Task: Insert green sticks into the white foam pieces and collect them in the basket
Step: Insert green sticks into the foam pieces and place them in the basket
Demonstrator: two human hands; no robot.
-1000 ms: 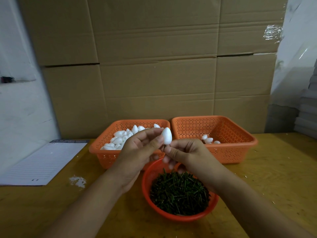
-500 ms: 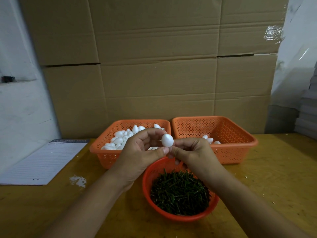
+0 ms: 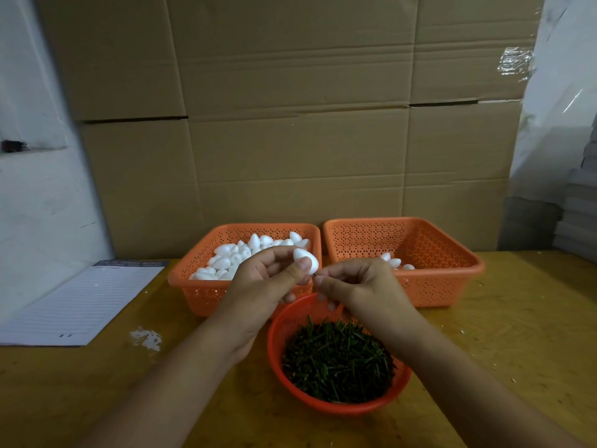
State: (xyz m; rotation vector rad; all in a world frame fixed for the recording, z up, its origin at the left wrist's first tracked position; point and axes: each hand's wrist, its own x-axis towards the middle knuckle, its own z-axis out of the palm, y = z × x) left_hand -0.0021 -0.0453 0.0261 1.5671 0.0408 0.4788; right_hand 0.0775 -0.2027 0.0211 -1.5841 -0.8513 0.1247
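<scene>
My left hand (image 3: 268,279) pinches a white egg-shaped foam piece (image 3: 307,259) between thumb and fingers, above the table's middle. My right hand (image 3: 358,286) pinches a thin green stick (image 3: 314,275) whose tip meets the foam's lower end; most of the stick is hidden by my fingers. Below both hands sits a round red bowl (image 3: 277,350) full of green sticks (image 3: 336,360). The left orange basket (image 3: 200,292) holds several plain foam pieces (image 3: 232,258). Behind my right hand, the right orange basket (image 3: 452,279) holds a few foam pieces (image 3: 395,262).
A lined notepad (image 3: 77,305) lies at the table's left edge. White crumbs (image 3: 145,337) mark the wooden table (image 3: 517,334) near it. Stacked cardboard boxes (image 3: 290,124) form a wall right behind the baskets. Grey stacked material (image 3: 578,215) stands at far right.
The foam piece has turned from upright to tilted in my left hand. My right hand's fingertips have come up to its lower end with a stick.
</scene>
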